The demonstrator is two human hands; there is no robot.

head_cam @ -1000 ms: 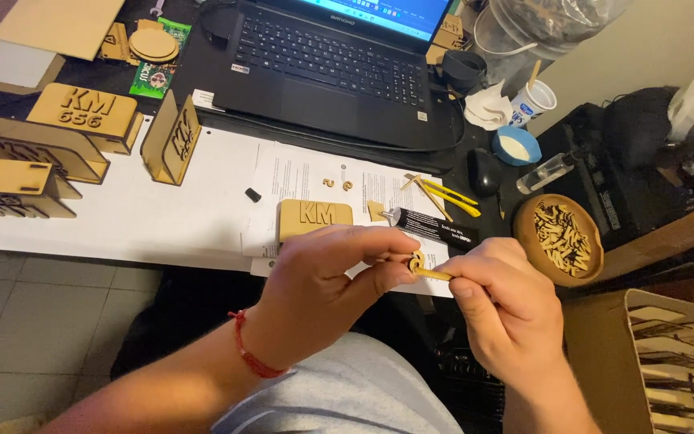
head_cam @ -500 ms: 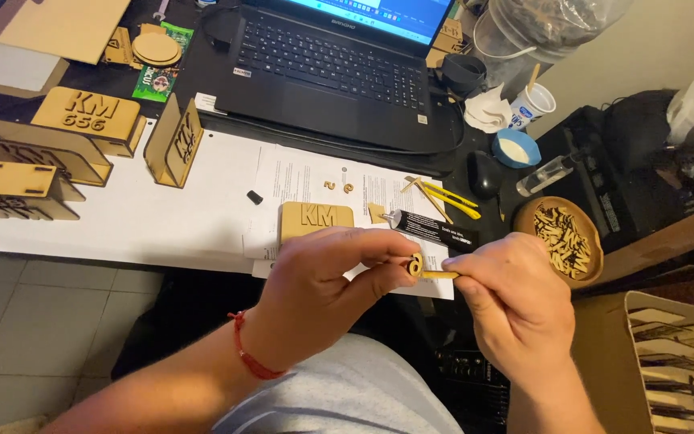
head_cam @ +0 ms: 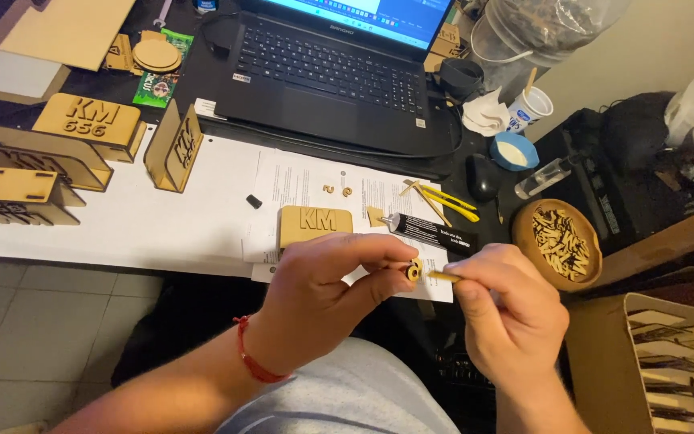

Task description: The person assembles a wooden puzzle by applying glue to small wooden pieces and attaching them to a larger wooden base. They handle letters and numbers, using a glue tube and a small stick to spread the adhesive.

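Left hand (head_cam: pixel 315 301) pinching small wooden piece (head_cam: pixel 415 271), right hand (head_cam: pixel 508 309) gripping stick (head_cam: pixel 443 276) at its edge; keep tip light, piece steady.

A dark desk (head_cam: pixel 202 88) stands on a pale grey tiled floor (head_cam: pixel 34 337) beside a cream wall (head_cam: pixel 668 40), dimly lit.

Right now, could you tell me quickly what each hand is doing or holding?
Left hand: closed, pinching a small round wooden piece.
Right hand: closed, holding a thin wooden stick at that piece.
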